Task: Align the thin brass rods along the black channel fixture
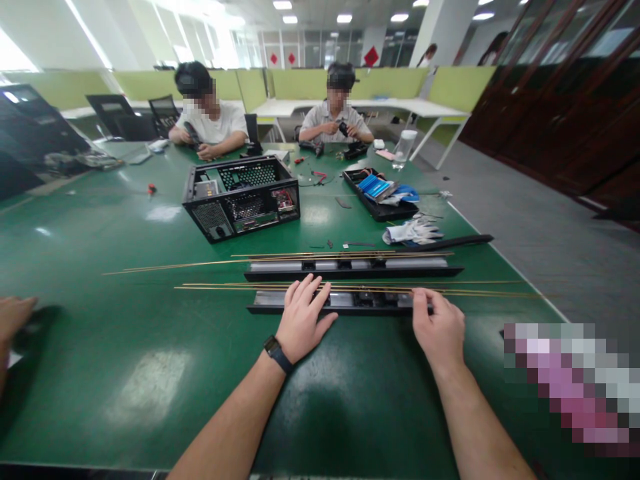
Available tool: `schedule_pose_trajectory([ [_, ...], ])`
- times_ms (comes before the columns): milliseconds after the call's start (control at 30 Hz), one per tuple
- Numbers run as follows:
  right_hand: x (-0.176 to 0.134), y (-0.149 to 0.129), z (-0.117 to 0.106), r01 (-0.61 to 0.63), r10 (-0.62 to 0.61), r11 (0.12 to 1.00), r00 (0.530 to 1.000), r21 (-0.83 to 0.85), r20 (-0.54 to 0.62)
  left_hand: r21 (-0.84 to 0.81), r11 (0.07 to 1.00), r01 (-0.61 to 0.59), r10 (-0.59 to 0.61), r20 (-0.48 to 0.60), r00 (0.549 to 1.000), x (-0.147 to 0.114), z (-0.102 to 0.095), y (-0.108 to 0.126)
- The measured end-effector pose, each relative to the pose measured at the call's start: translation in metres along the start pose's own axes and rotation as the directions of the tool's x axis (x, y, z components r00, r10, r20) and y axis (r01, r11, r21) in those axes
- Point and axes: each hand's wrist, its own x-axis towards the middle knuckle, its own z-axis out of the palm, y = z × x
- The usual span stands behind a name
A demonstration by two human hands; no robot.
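Spread flat, my left hand point(306, 320) rests over the nearer black channel point(375, 311), its fingers lying across thin golden rods point(225, 287). At that channel's right end, my right hand point(441, 330) pinches a thin golden rod between thumb and fingers; the exact grip is partly hidden. Several rods run lengthwise along the channel and stick out past both ends. Parallel behind it lies a second black channel point(355, 273) with a pale inside and dark pieces in it. More golden rods point(170, 267) lie along its top and stretch left over the green table point(100, 333).
An open black computer case point(240, 200) stands beyond the channels. To the right are a black tray point(383, 213) with blue items, work gloves point(413, 231) and a long black strip point(460, 242). Another person's hand point(15, 317) is at the left edge. Two people sit opposite.
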Motion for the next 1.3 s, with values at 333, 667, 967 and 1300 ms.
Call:
schedule_pose_trajectory([
  [333,0.002,0.007,-0.002,-0.012,0.013,1.0,1.0,0.012,-0.029,-0.006,1.0,-0.004,0.004,0.002,1.0,0.001,-0.001,0.0],
  [667,0.004,0.01,-0.002,-0.088,0.087,0.994,0.996,-0.071,-0.017,-0.011,1.0,-0.007,0.007,0.003,1.0,0.002,-0.002,0.0],
  [967,0.001,-0.001,-0.003,0.031,-0.031,0.999,1.0,0.01,0.002,-0.013,1.0,-0.002,0.002,0.003,1.0,0.001,-0.001,0.0],
  [1300,0.005,0.009,-0.004,-0.07,0.068,0.995,0.997,-0.071,-0.028,-0.015,1.0,0.002,-0.002,0.008,1.0,0.002,0.0,0.0],
])
